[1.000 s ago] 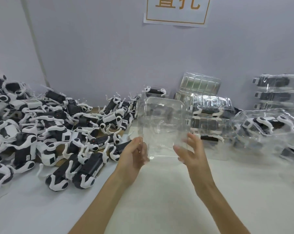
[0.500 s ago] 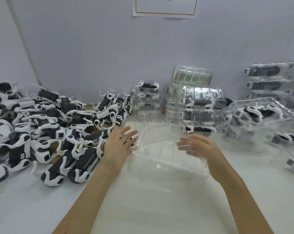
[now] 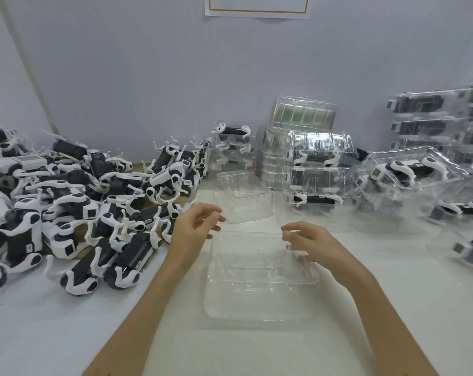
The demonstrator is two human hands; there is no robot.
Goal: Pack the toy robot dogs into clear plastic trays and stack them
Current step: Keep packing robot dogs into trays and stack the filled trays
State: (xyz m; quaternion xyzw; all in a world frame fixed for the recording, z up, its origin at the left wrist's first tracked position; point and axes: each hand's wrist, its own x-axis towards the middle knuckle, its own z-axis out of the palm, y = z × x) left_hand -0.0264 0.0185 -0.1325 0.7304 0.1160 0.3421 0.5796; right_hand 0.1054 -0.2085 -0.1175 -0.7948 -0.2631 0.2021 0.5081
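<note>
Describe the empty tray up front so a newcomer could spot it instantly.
On the white table, between the loose dog pile on the left and the packed stacks on the right, look nearest the person. The clear tray lies flat between the left hand and right hand; unlike the other empty tray farther back, it is the closest one.

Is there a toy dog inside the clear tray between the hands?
No, the clear tray shows nothing inside it, and the loose toy dogs lie piled to its left.
</note>
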